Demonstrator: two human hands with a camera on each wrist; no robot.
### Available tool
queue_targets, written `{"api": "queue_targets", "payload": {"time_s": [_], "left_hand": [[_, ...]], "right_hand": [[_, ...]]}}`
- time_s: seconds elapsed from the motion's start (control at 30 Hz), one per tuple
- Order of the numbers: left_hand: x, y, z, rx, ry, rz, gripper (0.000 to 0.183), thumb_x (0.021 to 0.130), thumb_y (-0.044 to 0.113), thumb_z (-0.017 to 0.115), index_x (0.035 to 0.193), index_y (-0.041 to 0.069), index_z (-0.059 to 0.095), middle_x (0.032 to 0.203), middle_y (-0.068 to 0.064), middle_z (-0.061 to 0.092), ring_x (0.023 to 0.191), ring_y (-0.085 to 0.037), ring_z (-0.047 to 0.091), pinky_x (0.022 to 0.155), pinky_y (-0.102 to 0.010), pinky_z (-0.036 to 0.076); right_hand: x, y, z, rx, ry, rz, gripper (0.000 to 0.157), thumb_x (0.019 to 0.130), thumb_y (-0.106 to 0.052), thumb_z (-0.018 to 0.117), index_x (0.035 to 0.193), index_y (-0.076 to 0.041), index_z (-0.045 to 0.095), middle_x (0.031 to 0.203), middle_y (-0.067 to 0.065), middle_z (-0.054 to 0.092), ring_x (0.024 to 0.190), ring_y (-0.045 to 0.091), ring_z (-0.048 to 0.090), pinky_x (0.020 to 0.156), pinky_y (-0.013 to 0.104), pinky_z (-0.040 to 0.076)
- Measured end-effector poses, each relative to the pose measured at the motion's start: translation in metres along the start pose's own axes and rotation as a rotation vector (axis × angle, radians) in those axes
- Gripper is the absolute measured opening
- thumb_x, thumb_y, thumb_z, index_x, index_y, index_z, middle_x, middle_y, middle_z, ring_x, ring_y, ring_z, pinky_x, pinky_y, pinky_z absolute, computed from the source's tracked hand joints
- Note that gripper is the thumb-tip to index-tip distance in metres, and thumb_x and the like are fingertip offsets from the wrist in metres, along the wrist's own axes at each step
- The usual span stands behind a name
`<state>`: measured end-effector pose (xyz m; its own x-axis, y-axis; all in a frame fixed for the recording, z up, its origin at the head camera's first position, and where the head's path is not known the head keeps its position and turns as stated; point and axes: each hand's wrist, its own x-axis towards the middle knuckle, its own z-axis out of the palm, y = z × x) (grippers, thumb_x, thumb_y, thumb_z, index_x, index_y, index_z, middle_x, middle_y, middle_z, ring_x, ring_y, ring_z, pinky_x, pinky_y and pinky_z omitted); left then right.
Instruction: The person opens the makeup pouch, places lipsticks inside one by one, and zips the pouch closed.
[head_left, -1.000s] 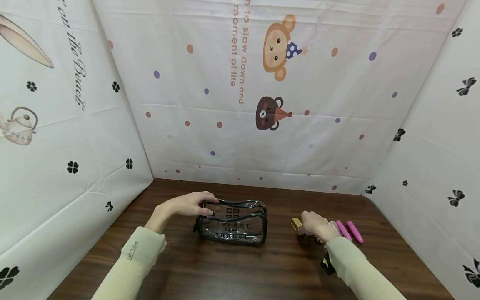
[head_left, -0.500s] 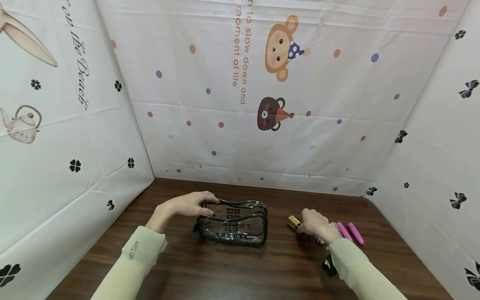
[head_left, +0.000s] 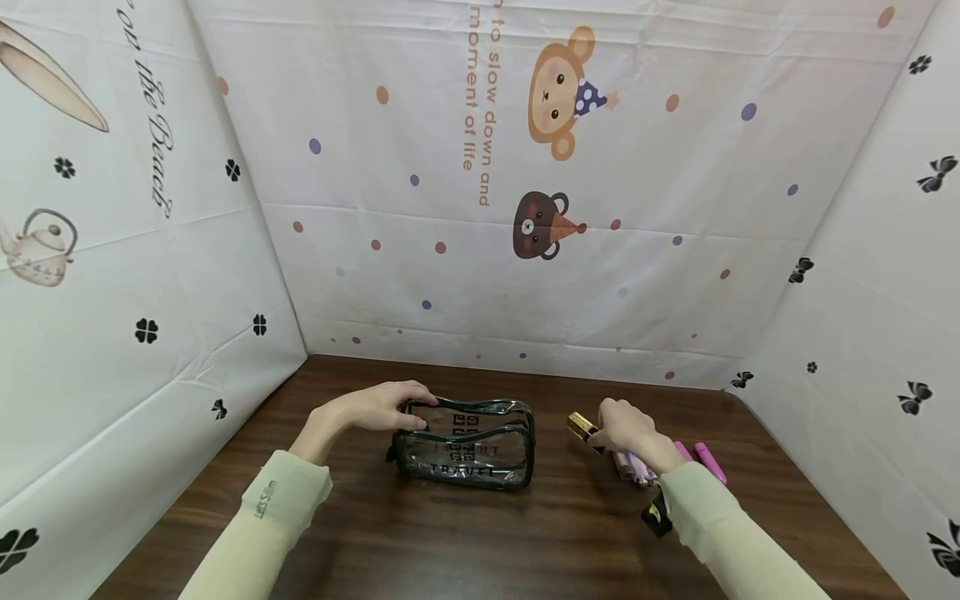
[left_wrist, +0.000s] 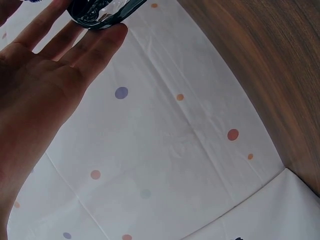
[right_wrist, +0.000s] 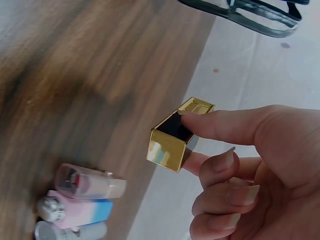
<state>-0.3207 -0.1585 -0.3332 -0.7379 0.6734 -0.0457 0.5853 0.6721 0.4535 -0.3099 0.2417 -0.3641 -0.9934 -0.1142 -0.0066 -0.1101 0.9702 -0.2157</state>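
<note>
A clear toiletry bag (head_left: 465, 482) with black piping and "TRAVEL" lettering stands on the table, its top open. My left hand (head_left: 375, 407) holds its left end, thumb at the near rim and fingers at the far rim. In the left wrist view, extended fingers touch the bag's dark edge (left_wrist: 112, 21). To the right of the bag, my right hand (head_left: 628, 432) pinches a gold-and-black lipstick (right_wrist: 166, 149) between thumb and fingers. The right wrist view shows it lifted off the table, with the other fingers curled in.
Several small pale tubes, among them a pink-and-blue one (right_wrist: 77, 209), lie below the right hand. Two magenta tubes (head_left: 711, 463) lie further right. A small black object (head_left: 656, 515) shows beside the right cuff. Patterned white cloth walls (head_left: 450, 283) border the brown table (head_left: 465, 550).
My right hand has moved slightly left and away from me with the lipstick, uncovering the pale tubes. The left hand and bag have stayed in place.
</note>
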Motion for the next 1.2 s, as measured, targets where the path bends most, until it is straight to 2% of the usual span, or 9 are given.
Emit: {"api": "queue_targets", "payload": {"time_s": [0.07,0.17,0.23,0.33,0.47,0.7,1.2], "left_hand": [[0.0,0.0,0.0,0.0,0.0,-0.002,0.043,0.096,0.026,0.058,0.136,0.011,0.054,0.143,-0.01,0.047,0.13,-0.032,0.047,0.103,-0.052,0.041],[0.0,0.0,0.0,-0.005,-0.003,-0.004,0.043,0.096,0.027,0.058,0.136,0.011,0.054,0.144,-0.011,0.047,0.13,-0.032,0.047,0.103,-0.052,0.041],[0.0,-0.001,0.0,-0.007,-0.004,-0.004,0.044,0.096,0.028,0.058,0.137,0.011,0.054,0.144,-0.011,0.046,0.13,-0.032,0.047,0.103,-0.052,0.041],[0.0,0.0,-0.001,-0.003,-0.006,-0.007,0.044,0.096,0.029,0.058,0.136,0.011,0.054,0.144,-0.01,0.046,0.13,-0.032,0.047,0.103,-0.052,0.041],[0.0,0.0,-0.002,-0.001,-0.005,-0.013,0.045,0.096,0.031,0.059,0.136,0.012,0.054,0.144,-0.01,0.047,0.13,-0.032,0.047,0.103,-0.052,0.041],[0.0,0.0,-0.002,-0.011,-0.006,-0.012,0.045,0.096,0.03,0.059,0.137,0.012,0.054,0.144,-0.01,0.047,0.129,-0.032,0.048,0.102,-0.052,0.041],[0.001,-0.001,-0.001,-0.007,-0.004,-0.001,0.044,0.096,0.029,0.059,0.136,0.01,0.054,0.142,-0.01,0.048,0.129,-0.031,0.048,0.102,-0.051,0.042]], "right_hand": [[0.0,-0.004,-0.004,0.006,-0.002,-0.011,0.032,0.08,-0.021,0.077,0.058,-0.012,0.055,0.053,-0.003,0.053,0.048,0.012,0.044,0.045,0.026,0.029],[0.001,-0.009,-0.01,0.013,-0.002,-0.027,0.041,0.081,-0.021,0.076,0.054,-0.015,0.047,0.047,-0.006,0.041,0.045,0.009,0.034,0.044,0.024,0.023],[0.001,-0.013,-0.014,0.012,0.002,-0.032,0.046,0.082,-0.022,0.076,0.054,-0.017,0.04,0.049,-0.006,0.032,0.047,0.009,0.027,0.045,0.025,0.02],[0.002,-0.019,-0.019,0.013,0.006,-0.045,0.049,0.082,-0.024,0.076,0.055,-0.018,0.035,0.052,-0.007,0.026,0.049,0.009,0.023,0.047,0.025,0.018],[0.003,-0.026,-0.025,0.008,0.015,-0.059,0.049,0.083,-0.025,0.075,0.055,-0.019,0.036,0.052,-0.007,0.027,0.049,0.009,0.024,0.046,0.025,0.019],[0.002,-0.04,-0.037,0.02,0.021,-0.089,0.053,0.084,-0.024,0.074,0.055,-0.018,0.03,0.051,-0.007,0.019,0.048,0.009,0.017,0.048,0.024,0.014],[0.002,-0.067,-0.054,0.017,0.009,-0.135,0.057,0.086,-0.026,0.073,0.055,-0.019,0.026,0.052,-0.006,0.015,0.049,0.01,0.013,0.049,0.024,0.012]]}}
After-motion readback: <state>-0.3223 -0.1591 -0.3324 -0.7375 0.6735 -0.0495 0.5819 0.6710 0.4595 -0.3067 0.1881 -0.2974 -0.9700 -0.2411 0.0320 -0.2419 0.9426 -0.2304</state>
